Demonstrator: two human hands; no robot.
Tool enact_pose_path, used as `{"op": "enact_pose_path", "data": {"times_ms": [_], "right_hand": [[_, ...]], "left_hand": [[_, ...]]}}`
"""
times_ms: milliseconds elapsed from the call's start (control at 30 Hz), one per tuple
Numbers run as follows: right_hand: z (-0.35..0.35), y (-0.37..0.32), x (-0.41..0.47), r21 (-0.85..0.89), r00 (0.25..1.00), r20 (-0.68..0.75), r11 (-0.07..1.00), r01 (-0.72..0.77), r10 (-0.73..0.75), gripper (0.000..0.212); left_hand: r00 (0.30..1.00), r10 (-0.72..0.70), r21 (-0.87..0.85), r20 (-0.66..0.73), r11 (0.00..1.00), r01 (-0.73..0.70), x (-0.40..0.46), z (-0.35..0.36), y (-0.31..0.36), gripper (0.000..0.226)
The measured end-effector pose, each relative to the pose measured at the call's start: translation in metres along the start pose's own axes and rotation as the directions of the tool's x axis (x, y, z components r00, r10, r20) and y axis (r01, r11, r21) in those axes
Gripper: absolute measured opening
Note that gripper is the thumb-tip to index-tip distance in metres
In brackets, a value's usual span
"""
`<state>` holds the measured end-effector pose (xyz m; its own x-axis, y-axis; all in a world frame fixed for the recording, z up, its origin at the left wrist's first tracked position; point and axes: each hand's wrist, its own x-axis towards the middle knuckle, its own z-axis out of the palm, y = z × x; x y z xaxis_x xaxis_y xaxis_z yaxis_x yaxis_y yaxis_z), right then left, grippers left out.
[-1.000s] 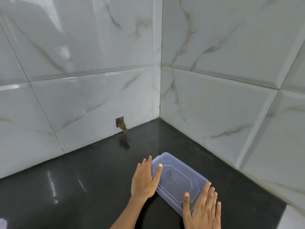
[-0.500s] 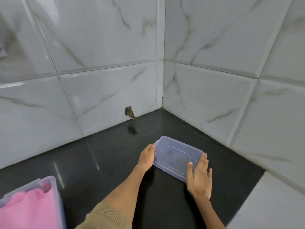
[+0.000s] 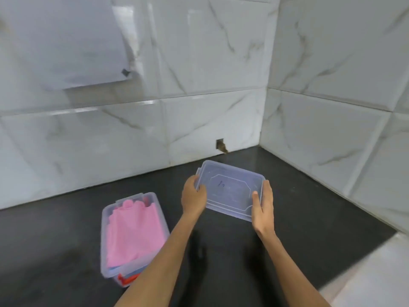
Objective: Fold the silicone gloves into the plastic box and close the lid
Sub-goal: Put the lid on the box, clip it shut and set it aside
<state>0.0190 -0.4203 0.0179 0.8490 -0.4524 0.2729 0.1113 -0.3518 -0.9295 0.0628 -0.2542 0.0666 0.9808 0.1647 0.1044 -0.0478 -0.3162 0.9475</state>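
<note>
A clear plastic lid is held up off the black counter, tilted toward me. My left hand grips its left edge and my right hand grips its right edge. To the left on the counter stands the clear plastic box, open on top. Folded pink silicone gloves fill it, and something orange and blue shows at its near end.
The black counter runs into a corner of white marbled wall tiles. A small hole in the tile sits low on the back wall. A pale surface borders the counter at the lower right.
The lid has been lifted off the counter in both hands and carried left. The view has swung left, so the box with the pink gloves is fully in sight.
</note>
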Motion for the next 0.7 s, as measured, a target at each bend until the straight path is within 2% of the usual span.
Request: {"op": "enact_pose_path", "data": {"times_ms": [67,200,400,500,633,700], "right_hand": [[0.021,-0.024,-0.002,0.032,0.997,0.057,0.998,0.049,-0.051,0.056],[0.065,-0.069,-0.012,0.069,0.969,0.201,0.989,0.132,-0.144,0.052],[0.117,-0.103,-0.045,0.187,0.926,0.364,0.982,0.028,-0.096,0.058],[0.127,-0.105,-0.058,0.143,0.911,0.407,0.99,0.006,-0.064,0.056],[0.131,-0.101,-0.071,0.03,0.849,0.529,0.999,-0.03,0.009,0.024],[0.131,-0.098,-0.078,-0.015,0.847,0.529,0.999,-0.051,0.051,0.021]], "left_hand": [[0.993,0.054,0.051,-0.104,0.997,-0.049,0.001,-0.039,0.005,0.039],[0.957,0.094,0.127,-0.274,0.99,-0.061,-0.005,-0.118,-0.006,0.038],[0.91,0.092,0.158,-0.405,0.987,-0.03,-0.007,-0.207,-0.041,0.031],[0.929,0.087,0.213,-0.359,0.977,-0.009,-0.001,-0.233,-0.058,0.034],[0.989,0.08,0.326,-0.125,0.945,-0.035,0.007,-0.247,-0.075,0.037],[0.997,0.072,0.364,-0.041,0.93,-0.053,0.013,-0.245,-0.079,0.034]]}}
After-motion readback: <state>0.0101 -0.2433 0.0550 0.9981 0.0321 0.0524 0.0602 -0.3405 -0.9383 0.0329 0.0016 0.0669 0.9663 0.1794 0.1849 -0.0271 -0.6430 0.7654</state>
